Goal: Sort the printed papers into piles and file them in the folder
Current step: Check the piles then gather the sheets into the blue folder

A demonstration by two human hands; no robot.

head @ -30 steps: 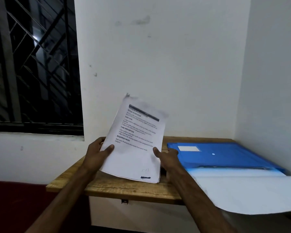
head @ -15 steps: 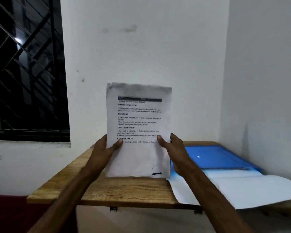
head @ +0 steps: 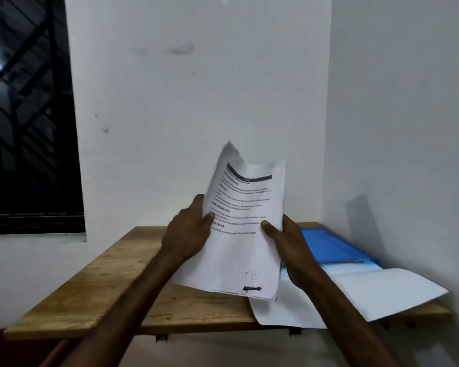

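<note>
Printed papers point(head: 239, 245) between left hand point(head: 187, 231) and right hand point(head: 286, 242)

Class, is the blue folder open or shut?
Open: the blue folder has its white flap spread flat past the table edge.

papers point(head: 243, 250) blurred (text smeared), folder point(head: 327, 245) part-hidden

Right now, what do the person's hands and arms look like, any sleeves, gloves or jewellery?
The left hand and right hand are bare: no gloves, and no rings show. The left forearm and right forearm are uncovered down to the picture's lower edge, with no sleeve, watch or wristband in view.
</note>
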